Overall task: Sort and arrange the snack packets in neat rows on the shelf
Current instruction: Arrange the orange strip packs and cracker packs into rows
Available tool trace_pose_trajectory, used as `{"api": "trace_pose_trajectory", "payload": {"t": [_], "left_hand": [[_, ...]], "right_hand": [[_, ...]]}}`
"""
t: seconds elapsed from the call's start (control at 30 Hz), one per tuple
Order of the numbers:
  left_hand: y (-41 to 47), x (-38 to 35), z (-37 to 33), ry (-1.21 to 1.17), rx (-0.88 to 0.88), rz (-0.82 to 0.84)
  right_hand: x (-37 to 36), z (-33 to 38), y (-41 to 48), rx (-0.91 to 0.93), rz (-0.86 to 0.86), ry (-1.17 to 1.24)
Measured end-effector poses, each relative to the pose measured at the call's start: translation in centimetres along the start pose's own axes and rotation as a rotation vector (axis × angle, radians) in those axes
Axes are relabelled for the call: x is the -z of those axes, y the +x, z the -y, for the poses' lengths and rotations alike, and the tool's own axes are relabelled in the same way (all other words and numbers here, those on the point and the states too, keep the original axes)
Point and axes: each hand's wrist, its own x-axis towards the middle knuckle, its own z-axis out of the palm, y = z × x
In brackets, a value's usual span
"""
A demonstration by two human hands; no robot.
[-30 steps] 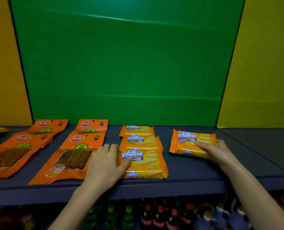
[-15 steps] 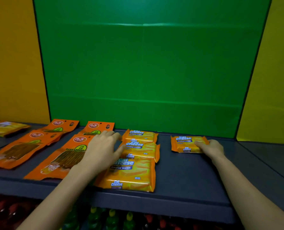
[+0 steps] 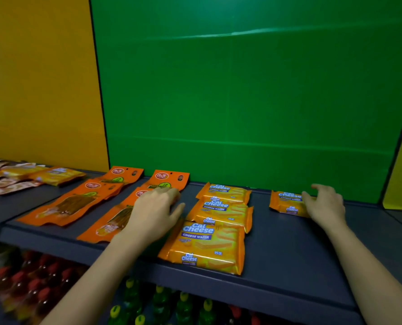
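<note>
Up on the dark grey shelf (image 3: 289, 249), three Cal Cheese wafer packets run in a column from far to near: the far wafer packet (image 3: 224, 191) sits close to the green back panel (image 3: 242, 102), the middle wafer packet (image 3: 221, 211) overlaps its near edge, and the near wafer packet (image 3: 203, 248) lies just inside the shelf's front edge, its near corner almost at the lip. To the right, well apart from that column, a lone wafer packet (image 3: 286, 204) lies by the back panel; the right hand (image 3: 325, 205) rests on its right end with fingers loosely spread, not closed round it. The left hand (image 3: 154, 213) lies flat and open over the right column of orange strip-snack pouches (image 3: 164, 181), thumb reaching toward the middle wafer packet, gripping nothing. A second column of orange pouches (image 3: 73, 202) lies further left, the pouches overlapping like tiles. Bare shelf shows between the wafer column and the lone packet, and a wider bare stretch runs near and right of the lone packet to the front edge. At far left, on the neighbouring shelf section before the yellow panel (image 3: 38, 78), a loose heap of mixed packets (image 3: 26, 175) lies blurred. Below the shelf stand bottles (image 3: 134, 299) with red, yellow and green caps.
</note>
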Motion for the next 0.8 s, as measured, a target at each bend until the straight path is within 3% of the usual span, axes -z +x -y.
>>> {"api": "trace_pose_trajectory", "payload": {"t": [0.2,0.5,0.8], "left_hand": [[-3.9,3.0,3.8,0.074,0.047,-0.02],[-13.3,9.8,13.2,0.215,0.265,-0.029],[-23.7,13.7,26.0,0.276,0.464,-0.002]], "right_hand": [[0.9,6.7,-6.2,0.413,0.139,0.049],[-3.3,17.9,-16.5,0.779,0.327,0.151],[-11.8,28.4,-27.8,0.913,0.544,0.191]]}}
